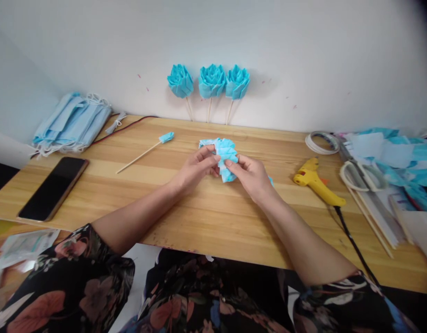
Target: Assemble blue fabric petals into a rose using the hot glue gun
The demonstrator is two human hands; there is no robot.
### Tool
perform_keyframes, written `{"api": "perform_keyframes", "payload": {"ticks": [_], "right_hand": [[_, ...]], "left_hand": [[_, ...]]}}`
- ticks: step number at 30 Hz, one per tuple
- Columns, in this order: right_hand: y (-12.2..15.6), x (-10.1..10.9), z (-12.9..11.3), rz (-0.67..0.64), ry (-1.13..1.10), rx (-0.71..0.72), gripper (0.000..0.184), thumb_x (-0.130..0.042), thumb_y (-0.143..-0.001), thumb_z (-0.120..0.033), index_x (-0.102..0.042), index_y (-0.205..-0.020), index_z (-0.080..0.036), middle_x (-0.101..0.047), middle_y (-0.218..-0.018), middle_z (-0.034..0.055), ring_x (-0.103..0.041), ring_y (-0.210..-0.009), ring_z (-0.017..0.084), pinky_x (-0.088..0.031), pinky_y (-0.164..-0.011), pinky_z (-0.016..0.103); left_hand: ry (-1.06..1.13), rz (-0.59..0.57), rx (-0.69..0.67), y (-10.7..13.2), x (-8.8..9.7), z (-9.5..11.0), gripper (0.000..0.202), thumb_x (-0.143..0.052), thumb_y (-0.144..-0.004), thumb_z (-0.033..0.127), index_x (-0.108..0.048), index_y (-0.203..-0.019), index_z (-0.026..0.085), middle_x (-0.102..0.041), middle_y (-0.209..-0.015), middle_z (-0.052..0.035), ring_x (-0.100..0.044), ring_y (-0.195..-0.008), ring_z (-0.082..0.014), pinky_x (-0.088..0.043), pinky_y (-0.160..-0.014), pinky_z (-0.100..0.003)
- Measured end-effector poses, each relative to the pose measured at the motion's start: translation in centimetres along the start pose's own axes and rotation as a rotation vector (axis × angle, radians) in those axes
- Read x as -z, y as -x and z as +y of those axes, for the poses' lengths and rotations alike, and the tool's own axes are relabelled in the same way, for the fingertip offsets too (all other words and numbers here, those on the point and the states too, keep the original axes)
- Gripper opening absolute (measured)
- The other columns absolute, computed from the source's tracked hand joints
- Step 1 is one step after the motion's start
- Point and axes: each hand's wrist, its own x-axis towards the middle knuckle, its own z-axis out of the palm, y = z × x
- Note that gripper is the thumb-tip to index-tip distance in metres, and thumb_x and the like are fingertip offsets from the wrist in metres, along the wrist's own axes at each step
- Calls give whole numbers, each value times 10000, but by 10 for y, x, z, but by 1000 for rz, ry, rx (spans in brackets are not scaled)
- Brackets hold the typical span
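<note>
A light-blue pleated fabric strip (226, 152), folded like mask material, is pinched between both my hands above the middle of the table. My left hand (199, 167) grips its left side with thumb and fingers. On the right edge, my right hand (248, 175) presses it between thumb and forefinger. Part of the strip trails off behind my left fingers, and a bit of blue shows past my right wrist. To the left lies a wooden stick (139, 157) tipped with a small blue rolled bud (167, 137).
Three blue fabric flowers (212, 81) on sticks lean against the wall. Stacked face masks (73, 122) and a phone (54, 188) lie left. At right are a yellow glue gun (319, 182) with its cord, a tape roll (322, 142), scissors (364, 175) and blue scraps (400, 152).
</note>
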Motion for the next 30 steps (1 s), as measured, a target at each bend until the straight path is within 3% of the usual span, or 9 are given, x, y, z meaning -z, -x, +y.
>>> {"api": "perform_keyframes", "payload": {"ticks": [8,15,20,24,30], "right_hand": [[1,2,1,56,237,66,416,-571,-875,-508,-514,-612,-190,-462,-572,-35,-420,-556,107,-353,-535,244],[1,1,-11,-48,-49,-30,564,-483,-860,-702,-626,-688,-184,-656,-663,46,-591,-580,154,-486,-580,283],[0,0,-15,-47,-56,-52,360,-714,-744,-539,-654,-771,-185,-667,-751,23,-589,-684,142,-485,-650,266],[0,1,-8,-10,-5,-34,267,-684,-769,-444,-619,-741,-186,-625,-706,-1,-553,-667,137,-454,-647,273],[1,2,0,-36,57,26,260,-642,-835,-432,-611,-732,-196,-613,-689,-7,-555,-663,144,-454,-644,278]], "left_hand": [[-84,-78,-50,-1,2,-6,427,-782,-721,265,-542,-1063,179,-635,-821,-12,-602,-701,-120,-480,-650,-252],[-56,-4,-115,-5,8,-4,425,-768,-729,250,-541,-1082,179,-644,-818,-9,-595,-663,-112,-472,-638,-256],[-40,41,-116,-4,7,-1,390,-738,-761,270,-547,-1089,182,-638,-818,-12,-599,-689,-119,-478,-666,-268],[-4,7,-42,-2,3,0,371,-688,-813,358,-535,-1096,175,-642,-811,-22,-617,-699,-136,-491,-676,-289],[-90,-39,-82,-3,3,-4,518,-768,-727,267,-516,-1173,182,-665,-864,-28,-626,-720,-133,-472,-656,-260]]}}
